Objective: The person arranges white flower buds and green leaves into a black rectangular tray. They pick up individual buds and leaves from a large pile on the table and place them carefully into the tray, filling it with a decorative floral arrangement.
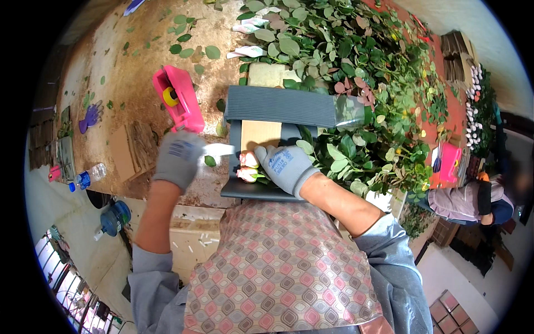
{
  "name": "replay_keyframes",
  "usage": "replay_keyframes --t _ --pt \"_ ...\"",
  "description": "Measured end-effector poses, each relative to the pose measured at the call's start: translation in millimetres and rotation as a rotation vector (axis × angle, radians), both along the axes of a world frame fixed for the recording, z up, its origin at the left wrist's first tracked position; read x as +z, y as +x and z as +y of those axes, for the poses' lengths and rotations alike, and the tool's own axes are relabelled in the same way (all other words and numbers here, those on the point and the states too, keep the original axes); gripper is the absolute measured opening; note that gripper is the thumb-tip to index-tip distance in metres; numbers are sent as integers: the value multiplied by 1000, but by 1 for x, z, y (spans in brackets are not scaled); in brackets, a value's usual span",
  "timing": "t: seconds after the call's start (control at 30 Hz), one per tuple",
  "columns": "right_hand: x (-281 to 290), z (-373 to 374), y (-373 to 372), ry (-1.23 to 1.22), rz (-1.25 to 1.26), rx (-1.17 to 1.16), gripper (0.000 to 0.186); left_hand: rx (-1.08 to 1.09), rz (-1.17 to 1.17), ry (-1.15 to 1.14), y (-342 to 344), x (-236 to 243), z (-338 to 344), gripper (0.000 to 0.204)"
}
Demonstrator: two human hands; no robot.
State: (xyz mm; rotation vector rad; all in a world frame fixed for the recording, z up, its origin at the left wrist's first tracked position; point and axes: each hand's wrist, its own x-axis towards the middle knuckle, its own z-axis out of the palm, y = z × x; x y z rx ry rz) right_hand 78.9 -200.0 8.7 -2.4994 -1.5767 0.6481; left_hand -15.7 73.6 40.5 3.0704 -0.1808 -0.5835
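My left hand point(179, 156), in a grey glove and slightly blurred, has its fingers closed on a white strip point(217, 149) just below the pink tape dispenser point(189, 106) with its yellow roll. My right hand point(285, 167), also gloved, is closed on the leafy stems of pale pink-edged roses point(247, 173). The flower heads lie at the left of that hand, on a black stand point(261, 191) with a wooden board point(260, 132) and a ribbed grey upper band point(281, 104).
Rose foliage point(361, 55) heaps over the back and right of the worktable point(105, 61). A cardboard piece point(125, 156), purple glove point(90, 116) and water bottle point(89, 176) lie at left. A large jug point(114, 217) stands below. Another person point(467, 203) is at the right.
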Motion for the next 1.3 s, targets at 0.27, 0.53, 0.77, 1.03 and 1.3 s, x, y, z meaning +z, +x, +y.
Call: replay_keyframes --t 0.27,0.53,0.77,1.03,1.3 --pt "1 4 -9 -4 -94 132 23 -132 -109 -521 -21 57 -65 44" --pt "29 13 10 -22 178 -68 26 -156 -298 -546 -29 -5 -100 39" --pt "-74 16 -31 623 -127 -133 25 -405 -428 -462 -52 -43 -88 47" --pt "-21 7 -18 174 -104 -162 18 -443 -385 -435 -12 -21 -130 47" --pt "2 -40 -12 77 -358 -507 21 -554 -382 -451 5 -17 -162 46"
